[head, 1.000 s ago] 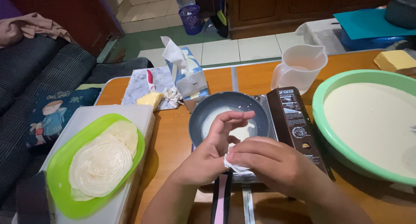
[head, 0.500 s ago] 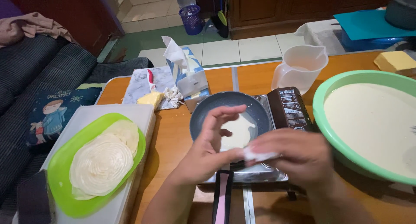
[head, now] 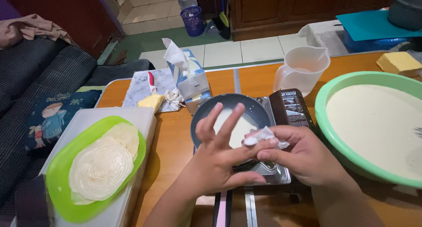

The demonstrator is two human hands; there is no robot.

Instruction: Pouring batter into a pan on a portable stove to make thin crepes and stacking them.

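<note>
My left hand is spread open, fingers apart, held over the near edge of a dark frying pan that holds a thin pale layer of batter. My right hand pinches a crumpled white tissue and presses it against the left hand's fingers. The pan sits on a small portable gas stove. The pan's pink and black handle points toward me between my forearms.
A large green bowl of pale batter stands at the right. A green plate with thin stacked crepes rests on a white box at the left. A tissue box, a clear plastic jug and butter blocks lie behind the stove.
My right hand has drawn the tissue from the left palm out along the left fingers, shifting a little to the right. The left hand has opened wider and tilted up.
</note>
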